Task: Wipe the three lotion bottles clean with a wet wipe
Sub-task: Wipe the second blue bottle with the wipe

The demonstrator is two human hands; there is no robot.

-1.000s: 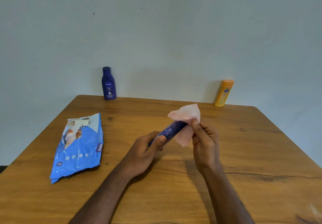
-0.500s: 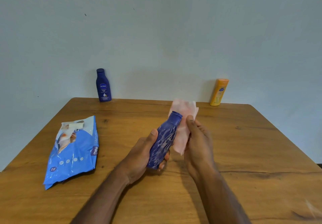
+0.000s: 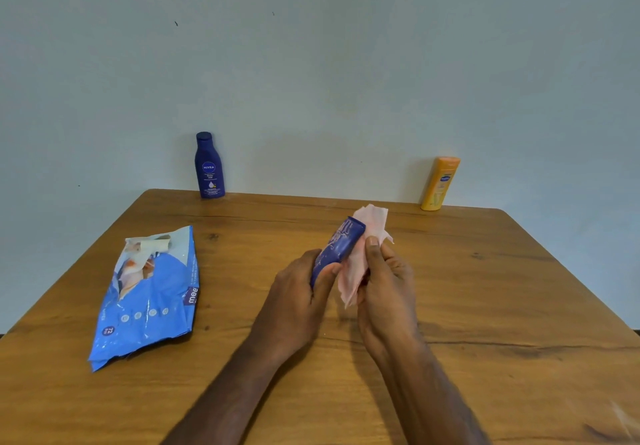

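Two bare forearms reach in from the near edge over the wooden desk (image 3: 485, 306), whose grain and dark knots show across its top. The left hand (image 3: 298, 301) is curled round the lower part of a dark blue lotion bottle (image 3: 341, 243), thumb lying along its side, and holds it above the desk, tilted with its far end up and to the right. The right hand (image 3: 388, 282) pinches a pale pink wet wipe (image 3: 356, 271) against the right side of that bottle, thumb pointing up along the cloth; the wipe hangs crumpled below the fingers and a loose corner stands up behind the bottle's far end. Pale markings run along the bottle's side but are too blurred to read. To the left, well apart from the hands, a blue wet-wipe packet (image 3: 149, 302) lies flat on the desk, its white flap peeled open at the far end. Along the far edge of the desk, against the pale wall (image 3: 311, 63), two more bottles stand upright and well apart: a dark blue Nivea lotion bottle (image 3: 209, 167) on the left and a yellow-orange lotion bottle (image 3: 439, 184) on the right, leaning a little.
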